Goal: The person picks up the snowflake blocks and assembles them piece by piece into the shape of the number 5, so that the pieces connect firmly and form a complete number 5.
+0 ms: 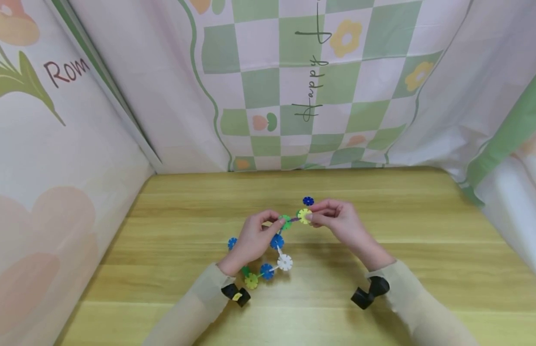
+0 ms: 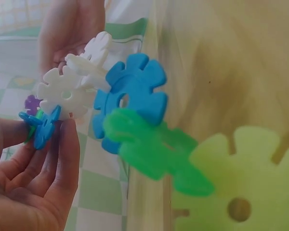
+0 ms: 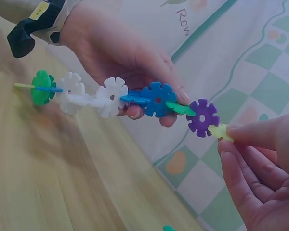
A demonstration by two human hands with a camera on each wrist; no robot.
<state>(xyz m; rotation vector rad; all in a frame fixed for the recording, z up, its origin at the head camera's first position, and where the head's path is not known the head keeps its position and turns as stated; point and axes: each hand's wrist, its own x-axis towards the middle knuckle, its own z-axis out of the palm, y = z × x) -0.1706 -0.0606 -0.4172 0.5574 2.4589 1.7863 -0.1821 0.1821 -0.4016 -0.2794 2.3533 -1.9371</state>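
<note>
A chain of slotted plastic snowflake discs hangs between both hands above the table. My left hand [image 1: 257, 235] pinches it near a green disc [image 1: 286, 222] and a blue disc [image 3: 158, 99]. A purple disc [image 3: 202, 118] links the green one to a yellow disc [image 1: 303, 216], which my right hand [image 1: 343, 221] pinches between thumb and fingers. From the left hand the chain runs back toward the body through blue, a white disc [image 1: 285, 262], another blue disc [image 1: 267, 271] and a yellow-green disc [image 1: 251, 280] near the left wrist.
Just beyond the right fingers is a dark blue disc [image 1: 308, 201]. Another blue disc [image 1: 232, 243] shows left of the left hand, partly covered by it. A wooden table [image 1: 445, 240] lies below, with a checkered curtain [image 1: 298, 86] behind it and a printed cloth at the left.
</note>
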